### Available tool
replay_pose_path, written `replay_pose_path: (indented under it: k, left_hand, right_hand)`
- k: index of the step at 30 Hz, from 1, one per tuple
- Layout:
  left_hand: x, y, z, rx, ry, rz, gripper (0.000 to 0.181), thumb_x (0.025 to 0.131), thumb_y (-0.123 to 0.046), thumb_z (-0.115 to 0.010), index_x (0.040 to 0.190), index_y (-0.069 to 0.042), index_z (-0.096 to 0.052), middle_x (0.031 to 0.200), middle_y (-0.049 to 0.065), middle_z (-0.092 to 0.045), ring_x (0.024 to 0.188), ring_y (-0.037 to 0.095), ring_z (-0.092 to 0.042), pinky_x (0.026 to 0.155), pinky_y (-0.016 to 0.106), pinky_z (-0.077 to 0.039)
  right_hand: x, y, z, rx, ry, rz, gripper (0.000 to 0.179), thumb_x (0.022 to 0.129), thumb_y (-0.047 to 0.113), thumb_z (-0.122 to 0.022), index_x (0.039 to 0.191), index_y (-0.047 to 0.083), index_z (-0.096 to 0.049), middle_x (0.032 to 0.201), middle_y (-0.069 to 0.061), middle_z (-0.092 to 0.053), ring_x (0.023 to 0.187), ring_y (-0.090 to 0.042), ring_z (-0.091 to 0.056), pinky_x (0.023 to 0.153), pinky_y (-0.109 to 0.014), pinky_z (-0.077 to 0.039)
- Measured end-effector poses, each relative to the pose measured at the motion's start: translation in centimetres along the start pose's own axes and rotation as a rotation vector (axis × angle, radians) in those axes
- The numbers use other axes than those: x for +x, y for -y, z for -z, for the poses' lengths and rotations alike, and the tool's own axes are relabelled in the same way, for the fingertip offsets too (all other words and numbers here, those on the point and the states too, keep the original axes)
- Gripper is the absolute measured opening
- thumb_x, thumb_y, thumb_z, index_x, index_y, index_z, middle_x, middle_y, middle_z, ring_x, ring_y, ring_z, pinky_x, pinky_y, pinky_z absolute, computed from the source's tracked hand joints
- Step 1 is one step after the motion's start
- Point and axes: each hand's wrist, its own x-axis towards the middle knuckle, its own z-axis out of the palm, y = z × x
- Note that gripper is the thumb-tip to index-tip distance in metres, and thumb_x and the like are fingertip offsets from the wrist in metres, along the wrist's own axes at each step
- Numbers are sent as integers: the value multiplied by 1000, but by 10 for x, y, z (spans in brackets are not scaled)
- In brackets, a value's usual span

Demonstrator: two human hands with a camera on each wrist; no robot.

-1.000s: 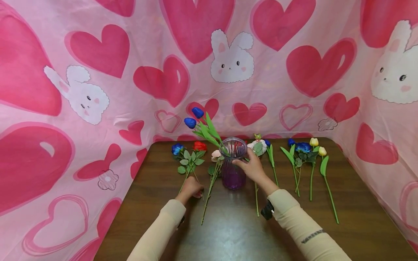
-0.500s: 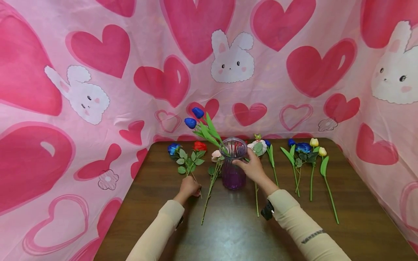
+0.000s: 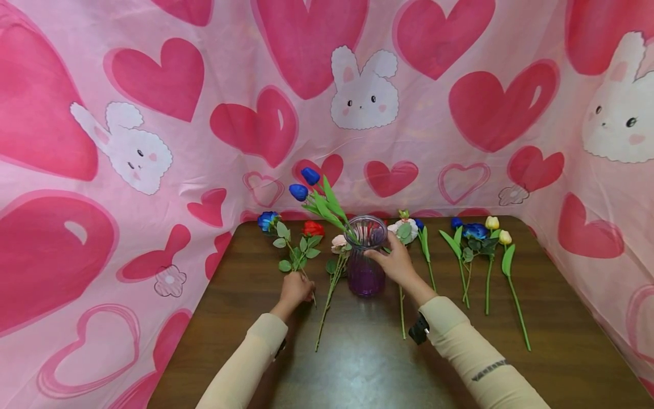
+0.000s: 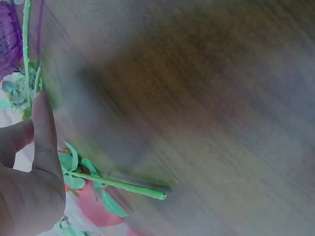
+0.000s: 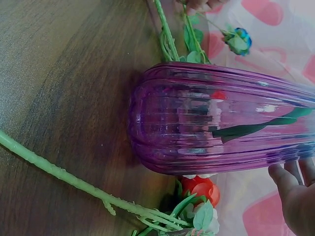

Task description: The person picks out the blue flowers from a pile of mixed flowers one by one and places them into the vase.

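Purple vase [image 3: 366,278], upright on the worktop [image 3: 352,358] near the middle of the scene. Two blue tulips [image 3: 323,207] stand in it, leaning over the rim to the left; my right-wrist feed shows a stem ending above the base. Of the hands, the right hand [image 3: 397,262] holds the neck from the right, thumb on the near side; I judge that this steadies the glass against the lean. The left hand [image 3: 296,288] narrowly pinches a blue flower [image 3: 268,221] low on its leafy stem, the stem end just past the fingers; I take the low grip to spare bloom and leaves. A red flower [image 3: 313,229] lies close by, and a pale pink flower [image 3: 339,244] left of the vase. To the right lie a white flower [image 3: 406,230], two yellow tulips [image 3: 504,237] and a dark blue bloom [image 3: 475,231], heads far and stems near, presumably for easy reach.
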Motion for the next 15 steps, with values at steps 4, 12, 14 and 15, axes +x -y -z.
replay_pose_path:
  k: [4, 12, 14, 15]
  left_hand:
    - [1, -4, 2, 53, -63, -37, 26, 86, -7, -68, 60, -7, -64, 47, -2, -59, 40, 9, -58, 44, 24, -50]
    - [1, -10, 5, 46, -165, -151, 19, 88, -7, -70, 71, -4, -61, 52, 0, -58, 41, 10, -57, 44, 27, -48]
    - [1, -11, 6, 57, -199, -189, 17, 87, -7, -71, 73, -4, -62, 55, 0, -59, 44, 10, -56, 46, 28, -48]
    - [2, -12, 7, 68, -221, -213, 17, 87, -7, -72, 74, -3, -62, 57, 0, -60, 46, 10, -56, 48, 29, -48]
  right_hand:
    - [1, -2, 0, 11, 2, -9, 64, 87, 8, -73, 140, -7, -40, 133, -28, -49, 123, -42, -48, 99, -51, -42]
    - [1, 0, 2, 19, 11, -5, 63, 87, 5, -73, 138, -9, -41, 131, -30, -50, 121, -42, -50, 98, -50, -44]
    - [1, 0, 2, 23, 14, -6, 63, 86, 5, -73, 138, -10, -41, 131, -30, -50, 120, -42, -50, 97, -50, -45]
    - [1, 1, 2, 29, 16, -7, 63, 86, 5, -73, 138, -10, -41, 131, -30, -50, 120, -42, -50, 97, -50, -44]
